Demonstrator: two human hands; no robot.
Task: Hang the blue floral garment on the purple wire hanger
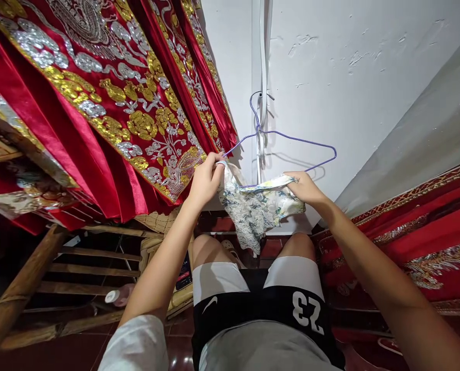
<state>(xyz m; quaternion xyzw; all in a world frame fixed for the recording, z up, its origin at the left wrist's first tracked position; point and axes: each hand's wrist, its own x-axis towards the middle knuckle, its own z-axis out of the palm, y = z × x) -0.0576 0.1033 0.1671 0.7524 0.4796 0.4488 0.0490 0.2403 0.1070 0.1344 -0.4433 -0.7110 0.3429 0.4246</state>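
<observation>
A purple-blue wire hanger [295, 137] hangs by its hook from a nail on the wall in front of me. Draped over its lower part is a small white garment [253, 211] with a blue and yellow floral print and a crinkled, gathered piece hanging down. My left hand [207, 179] pinches the garment's left edge, close to the hanger's left end. At the other side my right hand [305, 186] grips its right edge, below the hanger's right end. The hanger's lower bar is partly hidden by the cloth.
Red satin cloth [145, 113] with gold and silver sequins hangs at the left. A bamboo rack [94, 252] stands lower left, near a bottle with a white cap [113, 297]. More red embroidered cloth [426, 226] lies at the right. A white cable [263, 46] runs down the wall.
</observation>
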